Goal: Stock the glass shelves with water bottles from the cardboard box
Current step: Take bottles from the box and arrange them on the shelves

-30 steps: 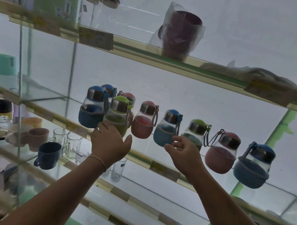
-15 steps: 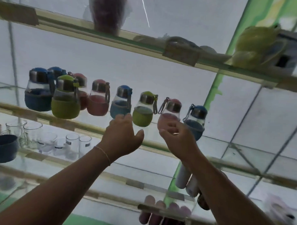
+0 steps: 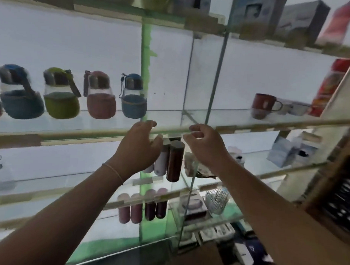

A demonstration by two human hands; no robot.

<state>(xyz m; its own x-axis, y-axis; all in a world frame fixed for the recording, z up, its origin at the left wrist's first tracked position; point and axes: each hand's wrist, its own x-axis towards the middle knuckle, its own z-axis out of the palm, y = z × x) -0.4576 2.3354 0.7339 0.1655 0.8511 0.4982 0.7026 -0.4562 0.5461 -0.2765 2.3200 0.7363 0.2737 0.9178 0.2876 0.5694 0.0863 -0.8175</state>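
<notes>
Water bottles (image 3: 131, 97) stood in a row on the glass shelf (image 3: 71, 126), sleeves outward (presumably for display). Left hand (image 3: 139, 149) and right hand (image 3: 204, 147) hovered at the shelf edge, fingers loosely curled, holding nothing. No cardboard box was identifiable.

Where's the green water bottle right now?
In the head view, the green bottle stands on the glass shelf at left, between a blue bottle and a pink bottle.
</notes>
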